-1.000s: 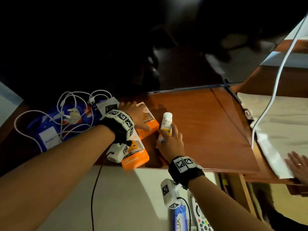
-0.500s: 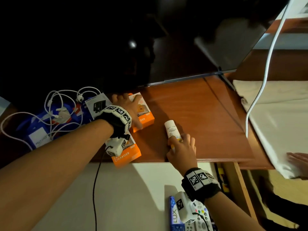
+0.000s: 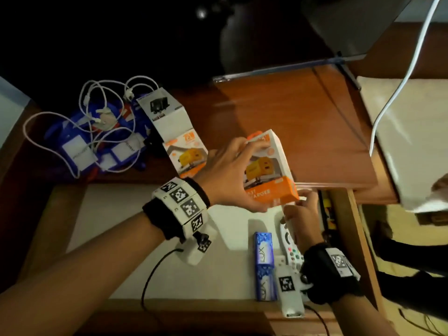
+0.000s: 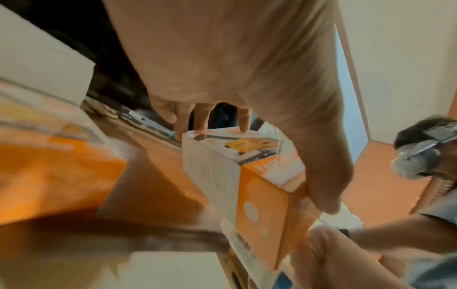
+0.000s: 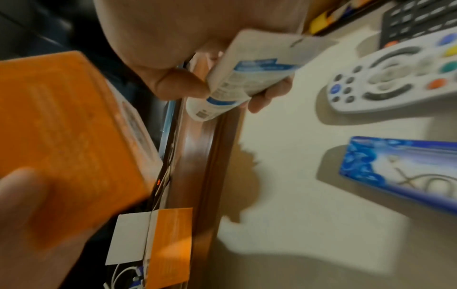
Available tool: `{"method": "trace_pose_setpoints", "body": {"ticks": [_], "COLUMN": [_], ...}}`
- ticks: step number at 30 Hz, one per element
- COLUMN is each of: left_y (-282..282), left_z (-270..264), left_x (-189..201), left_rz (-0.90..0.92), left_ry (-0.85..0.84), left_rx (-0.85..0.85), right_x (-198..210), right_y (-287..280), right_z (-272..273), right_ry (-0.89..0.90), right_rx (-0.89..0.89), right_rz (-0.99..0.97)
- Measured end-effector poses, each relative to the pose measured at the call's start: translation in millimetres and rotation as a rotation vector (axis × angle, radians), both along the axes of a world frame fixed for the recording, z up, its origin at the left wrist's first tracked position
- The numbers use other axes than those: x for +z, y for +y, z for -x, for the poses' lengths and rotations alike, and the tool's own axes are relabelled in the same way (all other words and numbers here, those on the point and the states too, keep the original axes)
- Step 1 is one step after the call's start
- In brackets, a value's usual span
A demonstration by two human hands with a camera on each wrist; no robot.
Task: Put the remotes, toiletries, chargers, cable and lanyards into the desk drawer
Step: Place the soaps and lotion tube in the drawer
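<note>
The left hand [image 3: 225, 170] holds an orange-and-white charger box [image 3: 268, 169] lifted off the table [image 3: 303, 132], over the far edge of the open drawer [image 3: 126, 238]; its fingers [image 4: 243, 121] curl over the far end and the thumb clamps the near orange end, so the grip runs along the box's length. It looks like thin cardboard with a small charger inside: probably light, stiff enough to hold by its ends, with glossy faces that could slip under a loose pinch. Holding it by the edges as now seems safest

The right hand [image 3: 300, 214] is down in the drawer, its fingers pinched on a white toiletry tube [image 5: 247, 74] with blue print. The tube looks soft and squeezable, so a light hold near the cap end should suit it

Already lying on the drawer's pale liner are a grey remote [image 5: 395, 74], a dark remote [image 5: 418, 17] beyond it, and a blue Lux soap box [image 3: 264, 263]

Left on the table: a second orange charger box [image 3: 188, 156], a white charger box [image 3: 164, 110] just beyond it, and farther left a white cable [image 3: 97, 117] tangled over blue lanyards [image 3: 80, 146]. The cable is limp and looped, and would likely drag the lanyards if lifted by one strand

The table is polished reddish wood, probably slick. The room is dim; a dark screen [image 3: 266, 32] stands at the far side, and a bed [image 3: 412, 141] lies to the right
</note>
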State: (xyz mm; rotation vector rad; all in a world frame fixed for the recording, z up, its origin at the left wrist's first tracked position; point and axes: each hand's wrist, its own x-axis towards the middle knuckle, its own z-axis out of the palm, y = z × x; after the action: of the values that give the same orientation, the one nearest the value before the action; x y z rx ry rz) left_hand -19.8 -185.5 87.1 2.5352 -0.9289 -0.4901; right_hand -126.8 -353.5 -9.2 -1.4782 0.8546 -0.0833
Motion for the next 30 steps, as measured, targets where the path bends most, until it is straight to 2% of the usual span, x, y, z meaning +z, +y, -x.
{"method": "trace_pose_setpoints", "body": {"ticks": [5, 10, 13, 16, 20, 24, 30], "left_y": [46.4, 92.2, 110.1, 117.9, 117.1, 109.5, 99.8], "left_z": [59.7, 89.1, 94.1, 99.4, 106.7, 109.7, 116.1], "left_x": [-32.2, -75.6, -100.3, -116.8, -129.5, -134.7, -134.2], "left_rz": [0.058, -0.028, -0.176, -0.323, -0.487, -0.566, -0.603], "left_ry": [0.188, 0.347, 0.300, 0.220, 0.144, 0.138, 0.156], "left_rx": [-0.109, -0.145, -0.169, -0.162, -0.148, -0.132, -0.147], "right_x": [-8.9, -11.3, -20.4, -30.6, -45.7, -62.1, -66.2], "right_y": [16.6, 49.5, 69.6, 82.3, 92.5, 97.8, 98.7], "right_z": [39.6, 55.2, 52.8, 45.4, 36.9, 36.4, 32.3], "right_ry": [0.101, 0.175, 0.197, 0.304, 0.448, 0.585, 0.638], "right_rx": [0.065, 0.262, 0.338, 0.455, 0.653, 0.804, 0.923], "right_rz": [-0.152, -0.072, 0.063, 0.229, 0.346, 0.515, 0.586]}}
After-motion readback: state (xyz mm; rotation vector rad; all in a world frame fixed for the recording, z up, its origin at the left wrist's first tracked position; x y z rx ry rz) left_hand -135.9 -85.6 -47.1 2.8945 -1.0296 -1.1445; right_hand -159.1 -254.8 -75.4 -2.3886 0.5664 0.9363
